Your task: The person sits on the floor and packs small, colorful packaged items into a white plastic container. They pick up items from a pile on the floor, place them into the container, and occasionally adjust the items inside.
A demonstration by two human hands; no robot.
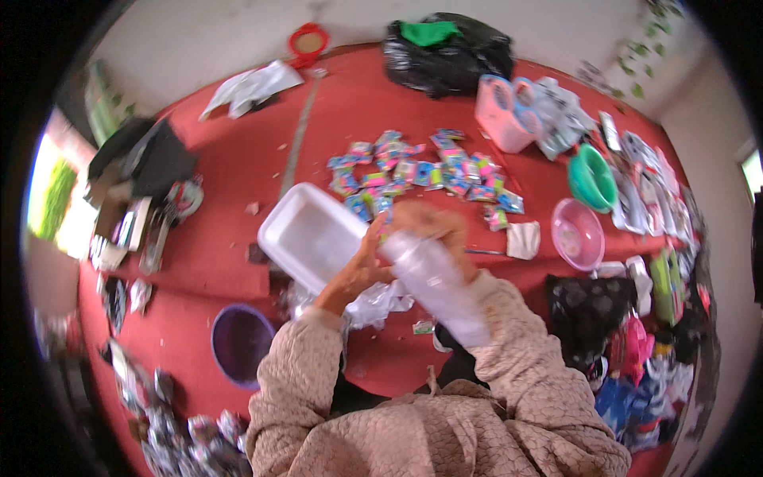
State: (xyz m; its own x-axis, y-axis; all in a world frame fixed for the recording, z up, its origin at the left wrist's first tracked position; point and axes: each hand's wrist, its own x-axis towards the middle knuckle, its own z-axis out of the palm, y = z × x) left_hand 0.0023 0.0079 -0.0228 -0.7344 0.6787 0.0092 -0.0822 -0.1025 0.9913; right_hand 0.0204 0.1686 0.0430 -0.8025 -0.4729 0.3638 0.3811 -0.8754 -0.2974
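Observation:
My left hand (359,268) is raised over the right edge of a white plastic tub (271,238), its fingers close to my right hand. My right hand (438,226) is blurred, bent around the upper end of a clear plastic bag (438,286) that hangs down over my right sleeve. What the fingertips pinch cannot be made out. Beyond the hands, many small packets in blue, pink and green wrapping (423,173) lie scattered on the red floor covering. Crumpled clear plastic (378,307) lies below my left hand.
A purple basin (241,346) stands at lower left. Pink (578,234) and green (593,179) basins are at right, near a white cloth pouch (523,240). A black bag (447,56) and pink basket (503,116) stand at the back. Filled bags line both sides.

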